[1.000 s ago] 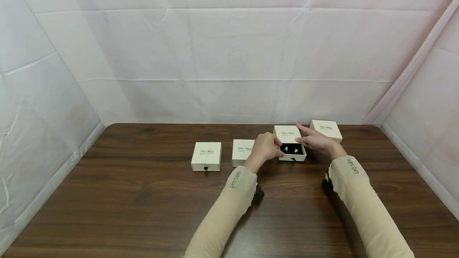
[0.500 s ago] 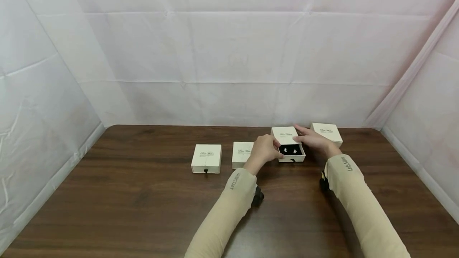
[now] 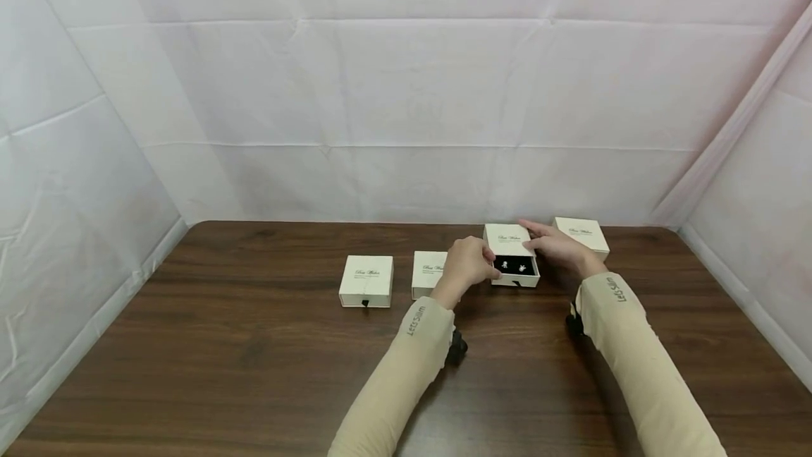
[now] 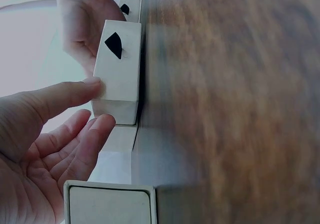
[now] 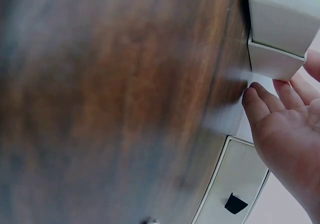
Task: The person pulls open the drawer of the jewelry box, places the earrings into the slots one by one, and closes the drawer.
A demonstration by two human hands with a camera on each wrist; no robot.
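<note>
A cream drawer box [image 3: 507, 238] stands on the brown table [image 3: 254, 344] with its drawer [image 3: 515, 279] pulled out toward me. Small earrings [image 3: 514, 266] lie on the black insert. My left hand [image 3: 471, 263] pinches the drawer's front left corner; in the left wrist view the thumb [image 4: 75, 91] presses the drawer front [image 4: 119, 79] below its black tab [image 4: 114, 45]. My right hand [image 3: 555, 247] rests with straight fingers against the sleeve's right side. In the right wrist view its fingertips [image 5: 257, 101] sit beside the box [image 5: 280, 29].
Three closed cream boxes of the same kind stand in the row: one [image 3: 366, 279] at the left, one [image 3: 426, 270] partly behind my left hand, one [image 3: 580, 233] at the far right. White sheeting walls in the table at the back and both sides.
Both hands have stayed on the open box. The drawer has slid little, if at all. The head view has shifted slightly.
</note>
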